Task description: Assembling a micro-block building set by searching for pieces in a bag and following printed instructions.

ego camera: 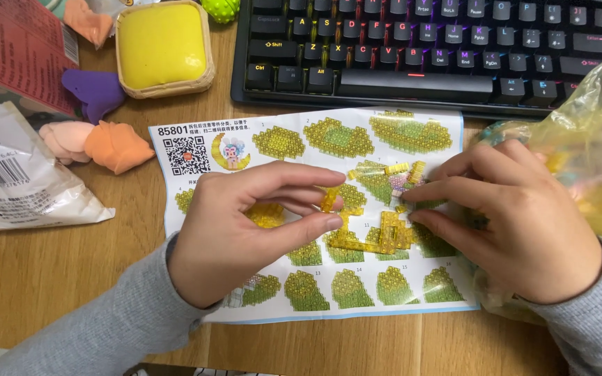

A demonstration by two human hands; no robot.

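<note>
My left hand rests on a printed instruction sheet and pinches a small clear yellow brick between thumb and forefinger. My right hand lies palm down on the sheet's right side, its fingertips touching loose yellow bricks near the sheet's middle. A flat build of clear yellow bricks sits on the sheet between the two hands. Both arms wear grey sleeves.
A black backlit keyboard lies behind the sheet. A clear plastic bag of bricks is at the right. At the left are a yellow cushion in a wooden box, purple and orange soft shapes and a white pouch.
</note>
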